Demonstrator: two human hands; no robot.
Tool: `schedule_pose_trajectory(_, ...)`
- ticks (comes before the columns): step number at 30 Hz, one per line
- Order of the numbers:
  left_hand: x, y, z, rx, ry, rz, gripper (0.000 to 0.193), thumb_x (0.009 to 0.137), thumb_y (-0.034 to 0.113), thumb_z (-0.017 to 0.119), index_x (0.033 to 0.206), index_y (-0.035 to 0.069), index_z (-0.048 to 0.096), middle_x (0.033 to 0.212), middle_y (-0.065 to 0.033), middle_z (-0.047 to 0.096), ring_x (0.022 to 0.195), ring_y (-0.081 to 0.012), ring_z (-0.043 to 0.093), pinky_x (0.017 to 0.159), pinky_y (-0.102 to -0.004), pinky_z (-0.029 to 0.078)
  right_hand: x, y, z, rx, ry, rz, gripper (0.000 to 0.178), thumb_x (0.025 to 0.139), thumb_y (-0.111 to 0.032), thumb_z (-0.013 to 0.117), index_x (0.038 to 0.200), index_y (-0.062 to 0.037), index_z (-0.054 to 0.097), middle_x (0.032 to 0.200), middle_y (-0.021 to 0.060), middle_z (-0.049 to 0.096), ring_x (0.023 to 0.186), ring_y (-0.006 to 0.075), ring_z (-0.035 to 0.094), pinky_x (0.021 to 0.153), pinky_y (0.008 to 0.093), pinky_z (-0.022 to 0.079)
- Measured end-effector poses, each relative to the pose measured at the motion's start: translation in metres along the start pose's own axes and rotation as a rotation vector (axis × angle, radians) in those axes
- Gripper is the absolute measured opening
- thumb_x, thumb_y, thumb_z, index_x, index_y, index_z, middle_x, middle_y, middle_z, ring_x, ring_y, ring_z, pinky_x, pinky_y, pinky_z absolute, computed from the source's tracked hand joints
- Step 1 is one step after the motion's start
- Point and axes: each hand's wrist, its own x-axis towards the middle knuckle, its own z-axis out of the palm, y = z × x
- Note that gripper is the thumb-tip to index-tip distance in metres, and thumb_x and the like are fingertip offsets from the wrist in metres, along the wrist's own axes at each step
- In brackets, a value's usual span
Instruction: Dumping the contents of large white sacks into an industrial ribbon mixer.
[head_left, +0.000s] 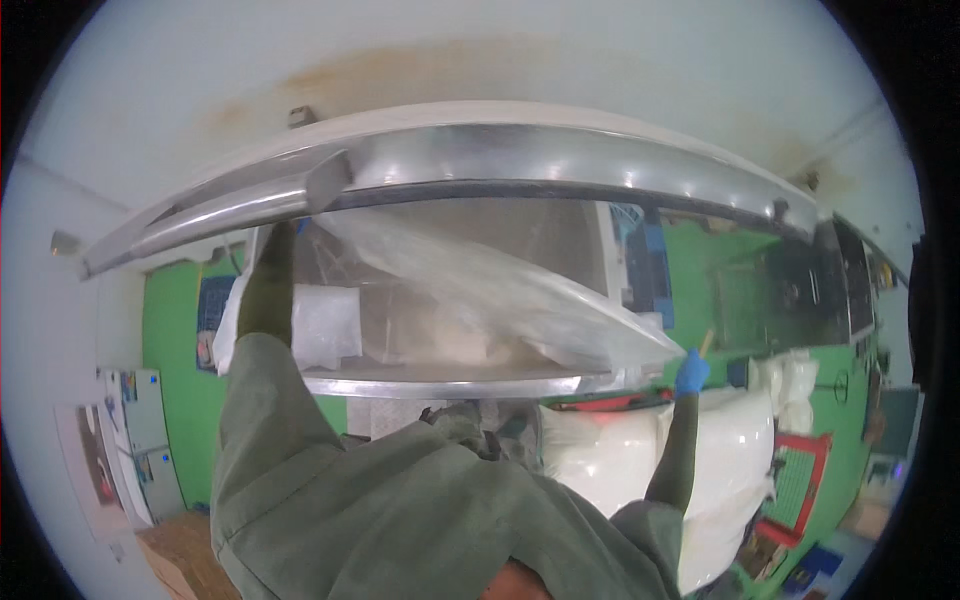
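1. From my end, I had the right hand (pixel 692 372), in a blue glove, closed on a corner of a translucent plastic sheet (pixel 480 280), just past the right edge of the steel-rimmed counter (pixel 450 387), near its front corner.
2. A short yellowish piece (pixel 707 342) stuck up from that same fist; I could not make out what it was.
3. The sheet slanted over the counter, from its far left corner down toward the front right.
4. My left hand (pixel 301 227) reached to the far left corner, mostly hidden by a steel bar (pixel 230 210); only a bit of blue showed, so I could not tell the state of its grip.
5. A white plastic bag (pixel 330 325) lay by the counter's left edge, toward the front.
6. Full white sacks (pixel 735 450) sat near the front right corner, with a red-rimmed crate (pixel 823 490) farther right.
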Motion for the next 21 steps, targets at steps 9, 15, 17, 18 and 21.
schedule_pose_trajectory(9, -0.021, -0.013, -0.011, -0.181, -0.073, -0.038, 0.029, 0.087, 0.017, 0.043, 0.111, 0.004, 0.053, 0.099, -0.0144, 0.060, 0.084, -0.0239, 0.059, 0.070, -0.0370, 0.050, 0.053, -0.047, 0.016, -0.110, 0.070, -0.103, 0.024, 0.085, -0.021, 0.043, 0.073, -0.0053, 0.056, 0.061, 0.0221, 0.054, 0.053, 0.0325, 0.052, 0.047, 0.0449, 0.037)
schedule_pose_trajectory(15, 0.009, -0.079, 0.001, 0.694, 0.681, 0.829, 0.017, 0.085, 0.018, 0.046, 0.080, 0.006, 0.058, 0.064, -0.0060, 0.057, 0.059, -0.0176, 0.058, 0.051, -0.0354, 0.047, 0.022, -0.036, 0.026, -0.003, 0.252, -0.183, 0.033, 0.085, -0.025, 0.043, 0.064, -0.0016, 0.053, 0.053, 0.0182, 0.050, 0.045, 0.0247, 0.043, 0.044, 0.0408, 0.034)
schedule_pose_trajectory(17, 0.027, -0.114, -0.017, 0.578, 0.412, 0.656, 0.017, 0.083, 0.020, 0.048, 0.083, 0.006, 0.059, 0.071, -0.0113, 0.059, 0.064, -0.0241, 0.060, 0.055, -0.0395, 0.047, 0.010, -0.019, 0.028, 0.220, 0.135, 0.017, 0.034, 0.086, -0.025, 0.043, 0.063, -0.0015, 0.053, 0.052, 0.0175, 0.049, 0.045, 0.0242, 0.044, 0.044, 0.0401, 0.034)
schedule_pose_trajectory(18, 0.036, -0.118, -0.027, 0.438, 0.184, 0.465, 0.019, 0.080, 0.021, 0.050, 0.085, 0.007, 0.060, 0.078, -0.0166, 0.062, 0.068, -0.0306, 0.061, 0.060, -0.0435, 0.046, 0.014, -0.025, 0.023, 0.130, 0.224, -0.068, 0.035, 0.086, -0.024, 0.042, 0.062, -0.0020, 0.052, 0.051, 0.0166, 0.048, 0.045, 0.0244, 0.044, 0.044, 0.0399, 0.034)
schedule_pose_trajectory(21, 0.044, -0.119, -0.022, 0.526, 0.361, 0.900, 0.021, 0.086, 0.017, 0.045, 0.074, 0.007, 0.059, 0.058, -0.0044, 0.054, 0.054, -0.0159, 0.053, 0.050, -0.0353, 0.043, 0.030, -0.015, 0.019, 0.008, 0.191, -0.173, 0.034, 0.087, -0.023, 0.041, 0.061, -0.0021, 0.051, 0.051, 0.0161, 0.047, 0.045, 0.0246, 0.045, 0.044, 0.0396, 0.034)
